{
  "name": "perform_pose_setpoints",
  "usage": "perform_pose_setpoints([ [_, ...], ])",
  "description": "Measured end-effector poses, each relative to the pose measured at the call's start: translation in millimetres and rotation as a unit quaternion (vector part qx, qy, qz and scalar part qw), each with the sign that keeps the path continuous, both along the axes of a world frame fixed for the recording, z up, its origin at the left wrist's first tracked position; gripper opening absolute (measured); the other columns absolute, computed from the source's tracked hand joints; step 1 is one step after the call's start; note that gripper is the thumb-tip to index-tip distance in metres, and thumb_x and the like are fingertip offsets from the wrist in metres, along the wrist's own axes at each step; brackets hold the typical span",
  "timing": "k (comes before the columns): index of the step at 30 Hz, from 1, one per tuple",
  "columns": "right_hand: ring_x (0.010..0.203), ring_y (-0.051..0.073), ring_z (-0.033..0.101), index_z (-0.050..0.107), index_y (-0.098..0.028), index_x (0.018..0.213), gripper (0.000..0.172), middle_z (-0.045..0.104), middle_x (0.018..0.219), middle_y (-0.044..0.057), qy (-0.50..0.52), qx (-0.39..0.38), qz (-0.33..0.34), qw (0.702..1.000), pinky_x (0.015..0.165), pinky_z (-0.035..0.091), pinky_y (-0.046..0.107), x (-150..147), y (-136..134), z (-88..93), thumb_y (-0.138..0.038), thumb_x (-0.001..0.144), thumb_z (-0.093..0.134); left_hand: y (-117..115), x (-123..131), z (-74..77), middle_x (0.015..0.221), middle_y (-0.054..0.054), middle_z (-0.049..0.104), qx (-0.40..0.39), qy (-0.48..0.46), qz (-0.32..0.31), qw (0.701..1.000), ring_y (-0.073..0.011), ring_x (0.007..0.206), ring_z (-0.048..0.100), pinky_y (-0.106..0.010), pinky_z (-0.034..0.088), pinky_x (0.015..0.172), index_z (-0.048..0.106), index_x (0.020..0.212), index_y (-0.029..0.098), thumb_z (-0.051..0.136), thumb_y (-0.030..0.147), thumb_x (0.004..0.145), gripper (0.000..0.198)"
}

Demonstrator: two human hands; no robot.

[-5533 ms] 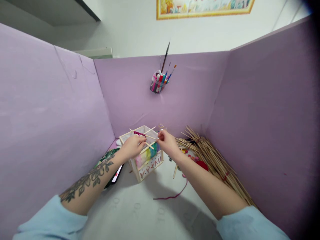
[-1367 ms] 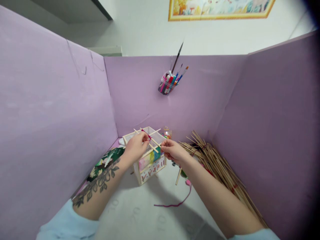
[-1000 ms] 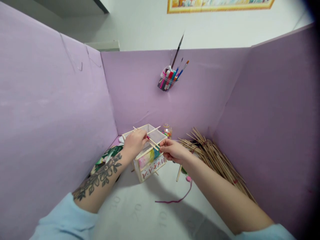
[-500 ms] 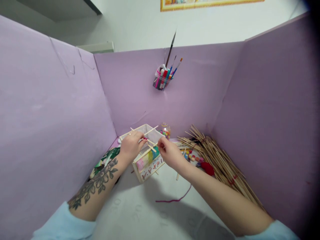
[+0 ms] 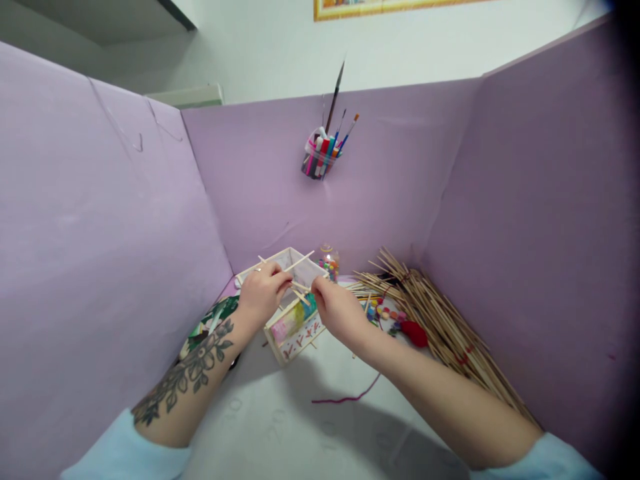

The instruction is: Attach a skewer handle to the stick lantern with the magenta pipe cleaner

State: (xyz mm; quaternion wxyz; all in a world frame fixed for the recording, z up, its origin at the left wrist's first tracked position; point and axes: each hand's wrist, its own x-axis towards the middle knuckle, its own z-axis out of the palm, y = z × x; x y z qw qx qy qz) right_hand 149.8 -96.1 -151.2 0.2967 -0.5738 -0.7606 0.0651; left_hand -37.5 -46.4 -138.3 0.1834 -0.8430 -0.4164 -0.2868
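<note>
My left hand [image 5: 263, 293] pinches several thin wooden sticks [image 5: 301, 260] where they cross, above an open box. Its fingers cover most of the crossing. My right hand [image 5: 340, 313] is closed in a pinch close to the stick ends on the right; what lies between its fingertips is too small to make out. Below both hands stands the stick-framed box [image 5: 276, 357], with a painted band and a white patterned strip on its near side. A dark red yarn strand [image 5: 345, 400] trails over the table under my right forearm.
To the right lie a bundle of long sticks [image 5: 460, 337], a red yarn ball [image 5: 414, 333] and colourful pompoms [image 5: 390, 312]. A clear jar [image 5: 328, 263] stands behind the box. A cup of markers and brushes [image 5: 319, 160] hangs on the purple back wall [image 5: 400, 167].
The view has shifted slightly. My right hand has turned a little and come slightly lower; the dark red yarn by my left fingertips shows less. My left hand keeps its pinch on the sticks.
</note>
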Motion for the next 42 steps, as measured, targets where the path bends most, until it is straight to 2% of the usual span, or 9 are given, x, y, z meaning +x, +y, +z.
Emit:
perform_pose_setpoints([
  [5, 0.070, 0.018, 0.060, 0.056, -0.021, 0.095, 0.018, 0.068, 0.082, 0.004, -0.034, 0.001, -0.012, 0.999, 0.055, 0.023, 0.027, -1.4, -1.7, -1.0, -0.016, 0.092, 0.039, -3.3, 2.9, 3.3, 0.102, -0.011, 0.060, -0.013, -0.004, 0.020, 1.000, -0.0250, 0.089, 0.058, -0.036, 0.046, 0.075, 0.061, 0.116, 0.017, 0.062, 0.022, 0.084, 0.033],
  [11, 0.066, 0.018, 0.058, 0.056, -0.020, 0.093, 0.019, 0.067, 0.080, 0.005, -0.015, -0.003, -0.012, 1.000, 0.054, 0.019, 0.028, -2.6, -3.2, -1.7, -0.014, 0.090, 0.039, -2.6, 3.2, 0.1, 0.107, -0.009, 0.059, -0.050, -0.007, 0.001, 0.999, -0.0257, 0.091, 0.057, -0.040, 0.046, 0.080, 0.069, 0.084, 0.021, 0.059, 0.020, 0.083, 0.010],
  [13, 0.064, 0.018, 0.055, 0.056, -0.020, 0.089, 0.017, 0.065, 0.076, 0.005, 0.034, -0.007, -0.003, 0.999, 0.055, 0.020, 0.028, -1.4, -1.2, -3.6, -0.014, 0.089, 0.041, -0.2, 1.4, -0.2, 0.112, -0.010, 0.058, -0.060, -0.024, -0.006, 0.998, -0.0269, 0.096, 0.056, -0.043, 0.046, 0.083, 0.069, 0.089, 0.021, 0.059, 0.020, 0.083, 0.011],
  [17, 0.066, 0.016, 0.053, 0.053, -0.020, 0.083, 0.011, 0.060, 0.072, 0.001, 0.134, -0.010, 0.019, 0.991, 0.059, 0.028, 0.026, 5.8, 9.9, -9.6, -0.013, 0.083, 0.045, 3.6, -10.3, 10.5, 0.123, -0.010, 0.053, -0.091, -0.097, -0.035, 0.990, -0.0198, 0.093, 0.056, -0.035, 0.049, 0.079, 0.040, 0.138, 0.025, 0.066, 0.027, 0.078, 0.065],
  [20, 0.066, 0.015, 0.052, 0.051, -0.020, 0.080, 0.008, 0.059, 0.072, -0.001, 0.184, -0.028, 0.024, 0.982, 0.062, 0.033, 0.025, 13.1, 20.4, -12.1, -0.013, 0.079, 0.050, -4.3, -24.8, 22.1, 0.120, -0.009, 0.055, -0.110, -0.343, -0.086, 0.929, -0.0110, 0.074, 0.053, -0.026, 0.048, 0.068, 0.031, 0.142, 0.027, 0.064, 0.031, 0.078, 0.072],
  [24, 0.060, 0.012, 0.050, 0.050, -0.020, 0.077, 0.005, 0.057, 0.069, -0.002, 0.244, -0.094, 0.031, 0.965, 0.056, 0.037, 0.023, 21.6, 32.7, -11.2, -0.017, 0.074, 0.053, -29.2, -39.2, 18.2, 0.084, -0.001, 0.058, -0.034, -0.601, -0.098, 0.792, -0.0098, 0.070, 0.050, -0.022, 0.043, 0.067, 0.061, 0.092, 0.020, 0.064, 0.035, 0.080, 0.020],
  [27, 0.044, 0.009, 0.041, 0.053, -0.018, 0.069, 0.009, 0.054, 0.057, -0.002, 0.264, -0.190, 0.055, 0.944, 0.042, 0.029, 0.021, 27.6, 41.3, -7.7, -0.024, 0.075, 0.052, -44.0, -44.1, 3.2, 0.071, 0.000, 0.053, -0.013, -0.631, -0.089, 0.770, -0.0096, 0.063, 0.046, -0.021, 0.039, 0.059, 0.053, 0.066, 0.018, 0.057, 0.038, 0.085, 0.028],
  [31, 0.037, 0.006, 0.032, 0.059, -0.015, 0.065, 0.017, 0.053, 0.052, -0.002, 0.264, -0.268, 0.052, 0.925, 0.037, 0.021, 0.021, 35.5, 48.8, 6.8, -0.029, 0.075, 0.054, -51.5, -51.8, -10.3, 0.066, 0.001, 0.050, 0.008, -0.667, -0.089, 0.739, -0.0102, 0.062, 0.045, -0.021, 0.038, 0.058, 0.049, 0.059, 0.018, 0.054, 0.033, 0.085, 0.031],
  [42, 0.034, 0.004, 0.027, 0.064, -0.015, 0.069, 0.016, 0.044, 0.045, -0.005, 0.221, -0.308, -0.026, 0.925, 0.034, 0.017, 0.020, 51.8, 47.3, 65.5, -0.030, 0.071, 0.065, -63.8, -74.2, -5.8, 0.061, 0.001, 0.048, 0.037, -0.708, -0.112, 0.696, -0.0111, 0.064, 0.048, -0.022, 0.038, 0.059, 0.048, 0.055, 0.018, 0.052, 0.025, 0.082, 0.028],
])
